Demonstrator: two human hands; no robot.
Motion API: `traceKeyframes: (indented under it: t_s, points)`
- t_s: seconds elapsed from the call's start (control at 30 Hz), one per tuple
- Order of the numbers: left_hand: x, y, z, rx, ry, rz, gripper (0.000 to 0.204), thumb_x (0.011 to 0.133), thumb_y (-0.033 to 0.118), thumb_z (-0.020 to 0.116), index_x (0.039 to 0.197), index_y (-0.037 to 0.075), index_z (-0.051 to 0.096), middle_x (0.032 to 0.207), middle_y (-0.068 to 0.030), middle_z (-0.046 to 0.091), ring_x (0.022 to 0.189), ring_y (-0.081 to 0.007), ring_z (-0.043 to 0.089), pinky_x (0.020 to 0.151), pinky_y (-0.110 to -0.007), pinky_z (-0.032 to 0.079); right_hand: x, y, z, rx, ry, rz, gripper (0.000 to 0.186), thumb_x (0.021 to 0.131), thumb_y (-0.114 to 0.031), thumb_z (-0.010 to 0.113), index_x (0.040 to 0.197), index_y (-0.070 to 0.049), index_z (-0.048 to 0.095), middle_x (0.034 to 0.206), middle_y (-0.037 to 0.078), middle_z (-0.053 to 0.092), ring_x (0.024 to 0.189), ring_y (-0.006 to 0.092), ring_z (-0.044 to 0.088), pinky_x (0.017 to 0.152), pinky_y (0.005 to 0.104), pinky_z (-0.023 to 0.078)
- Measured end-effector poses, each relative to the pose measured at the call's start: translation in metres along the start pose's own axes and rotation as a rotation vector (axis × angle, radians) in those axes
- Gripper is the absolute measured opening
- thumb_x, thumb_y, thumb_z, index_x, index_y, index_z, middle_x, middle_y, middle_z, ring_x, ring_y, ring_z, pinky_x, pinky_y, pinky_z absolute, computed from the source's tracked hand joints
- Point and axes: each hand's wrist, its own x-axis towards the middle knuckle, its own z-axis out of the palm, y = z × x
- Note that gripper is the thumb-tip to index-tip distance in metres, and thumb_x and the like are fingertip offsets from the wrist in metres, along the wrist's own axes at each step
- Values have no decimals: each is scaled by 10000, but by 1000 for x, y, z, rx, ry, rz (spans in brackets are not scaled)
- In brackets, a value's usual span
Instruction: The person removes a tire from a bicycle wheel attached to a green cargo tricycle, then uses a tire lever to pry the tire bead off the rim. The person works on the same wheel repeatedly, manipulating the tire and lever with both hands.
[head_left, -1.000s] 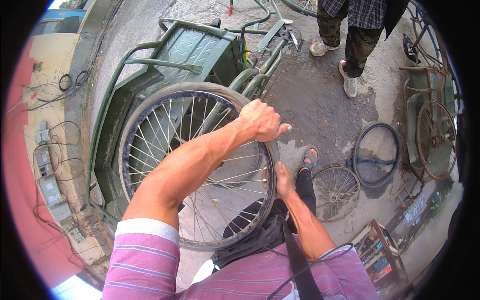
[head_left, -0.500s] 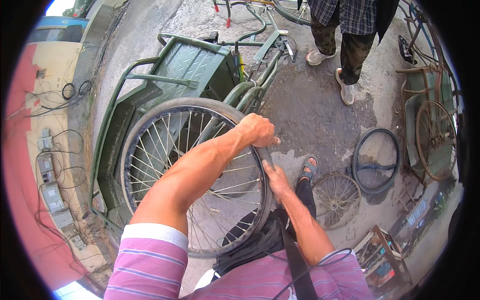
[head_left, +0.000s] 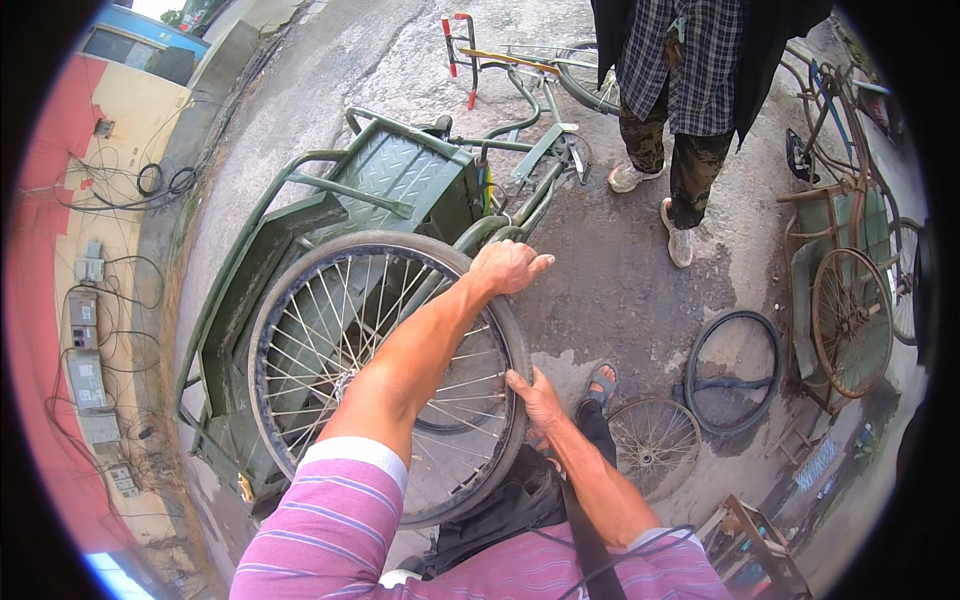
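Observation:
A spoked bicycle wheel with a black tire (head_left: 260,350) is tilted in front of me, over a green cargo tricycle (head_left: 405,175) that lies tipped on the ground. My left hand (head_left: 500,265) is closed on the tire's upper right, thumb sticking out to the right, and my forearm crosses the spokes. Lower on the same side, my right hand (head_left: 535,400) holds the tire with the thumb on its outer edge; some of its fingers are hidden. A black bag (head_left: 485,520) hangs below the wheel.
A person (head_left: 680,120) stands ahead right. On the ground at right are a bare spoked wheel (head_left: 650,450) and a black tire (head_left: 765,390). A rusty cart with wheels (head_left: 810,250) stands at the right edge, a low wooden rack (head_left: 760,540) lower right. Meter boxes (head_left: 90,380) line the left wall.
The wheel and both hands have come lower in the picture, as has the whole scene. The right hand's grip has shifted slightly. More of the standing person now shows.

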Motion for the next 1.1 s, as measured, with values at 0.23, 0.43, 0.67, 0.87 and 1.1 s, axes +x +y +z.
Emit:
traceKeyframes:
  t_s: [0.23,0.43,0.67,0.87,1.1]
  points:
    - [-88,-58,-36,163,335,206,372,1028,440,689,1129,96,786,1185,-132,749,1264,-336,660,1108,-494,445,9,8,-22,-284,108,5,737,942,-591,816,1283,42,655,1152,163,764,1025,291,715,955,449,553]
    - [-282,-116,-71,155,658,-275,395,973,359,762,1250,78,748,1340,-141,719,1318,-360,629,1139,-505,448,4,-47,12,-727,303,-62,600,964,-528,797,1188,23,719,1075,203,780,992,305,728,908,464,554]
    - [-544,-139,68,-105,950,-1068,576,983,343,750,1426,-7,635,1443,-223,628,1348,-399,605,1162,-491,468,34,-54,-15,-550,64,114,629,972,-572,806,1253,-17,715,1076,92,741,908,230,717,820,436,606]
    - [-538,-100,162,-1191,1332,-1219,604,1054,384,715,1453,-31,535,1290,-210,693,902,-282,762,837,-420,628,9,-31,-42,-241,-63,274,599,999,-538,787,1339,-77,613,1209,127,703,1116,309,707,961,538,585]
    - [-561,-124,185,-1803,1324,-768,669,976,569,793,1304,33,565,1048,-181,736,785,-282,767,616,-426,644,-32,-13,-30,-143,-119,364,590,1023,-561,752,1286,-47,634,1168,183,733,1077,372,729,915,575,598]
